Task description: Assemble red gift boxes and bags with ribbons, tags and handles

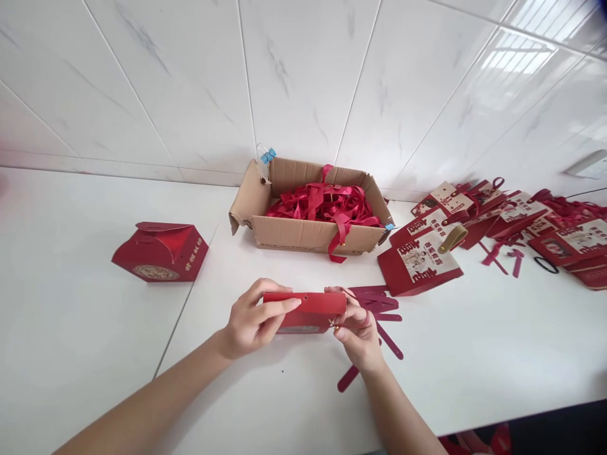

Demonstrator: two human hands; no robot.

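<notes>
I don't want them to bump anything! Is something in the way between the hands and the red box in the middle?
Nothing visible is: left hand and right hand both touch the red box. The loose strips lie off to the side.

"What's at 12 o'clock?"

"A marbled tile wall (pixel 294 82). Just before it, on the white bench (pixel 80 341), sits a cardboard carton (pixel 294 234) heaped with red ribbons (pixel 315 201), some hanging over its front."

"Any clips?"

"Blue clips (pixel 268 155), at the carton's 11 and 4 o'clock corners."

"And 9 o'clock?"

"A red box with gold lettering (pixel 164 253), well apart from the carton."

"Toward 3?"

"A cluster of labelled red boxes (pixel 420 259), with a black ring (pixel 546 265) among them. Between 2 and 3, a white wall fixture (pixel 588 165)."
</notes>
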